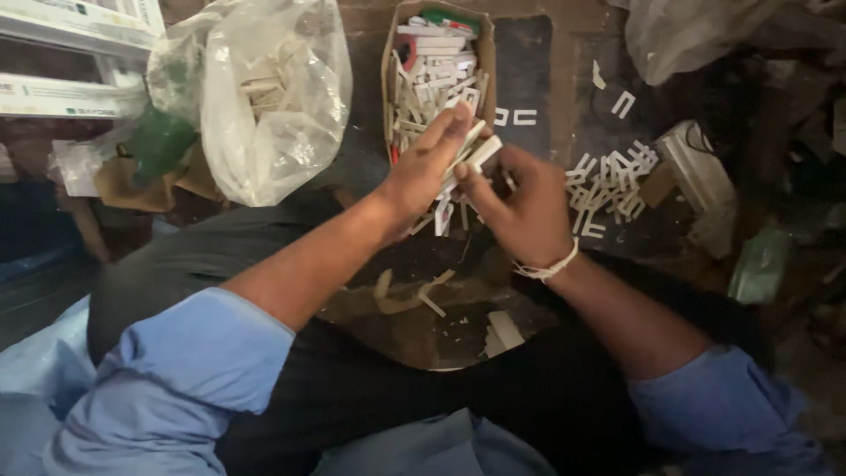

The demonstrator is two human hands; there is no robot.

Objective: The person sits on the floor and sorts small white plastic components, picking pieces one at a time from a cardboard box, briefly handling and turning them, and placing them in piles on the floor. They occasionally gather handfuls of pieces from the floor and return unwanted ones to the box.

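My left hand (430, 172) is closed around a stack of short white plastic channel pieces (476, 152), held just in front of a cardboard box (391, 81) filled with several more of the same pieces. My right hand (522, 207) meets it from the right, thumb and fingers pinching the end of the stack. A few loose white pieces hang or lie below the hands. Both forearms come out of rolled blue sleeves, and a white band circles my right wrist.
A pile of U-shaped white pieces (610, 183) lies on the dark floor to the right. A clear plastic bag (275, 106) with more pieces sits at left, white boxes (62, 53) at far left. A round dark tray (423, 326) rests on my lap.
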